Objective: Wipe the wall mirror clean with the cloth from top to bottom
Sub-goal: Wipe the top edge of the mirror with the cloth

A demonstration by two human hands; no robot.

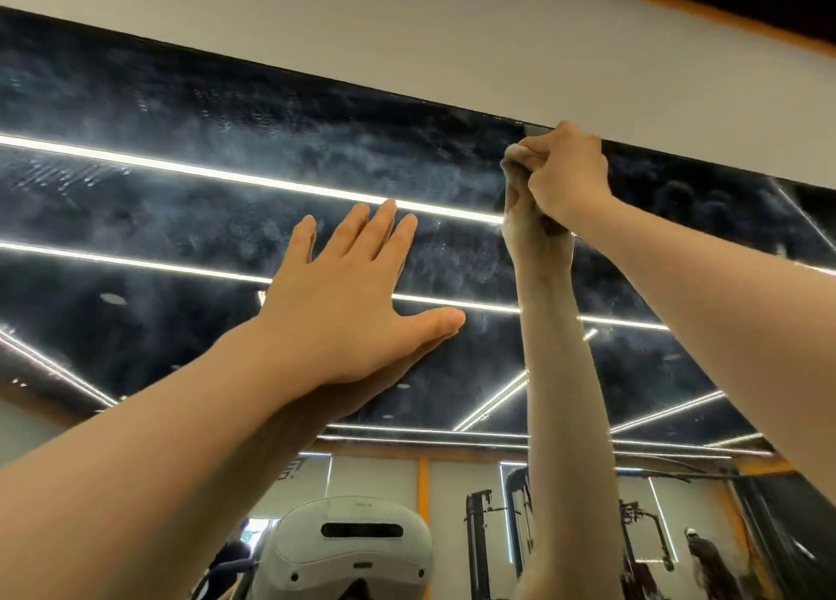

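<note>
The wall mirror [226, 156] fills most of the view, its glass hazy with smears and streaks. Its top edge runs diagonally under a pale wall. My right hand [565, 174] is raised to that top edge and grips a small bunched grey cloth [520, 151], pressed against the glass. Only a bit of the cloth shows beside my fingers. My left hand [348, 292] lies flat on the mirror lower and to the left, fingers straight and spread. Reflections of both arms meet my hands in the glass.
The pale wall [452, 34] sits above the mirror, with an orange strip [724, 16] at the ceiling. The glass reflects ceiling light strips, gym machines [484, 540], a white headset [348, 549] and a person at the far right [701, 554].
</note>
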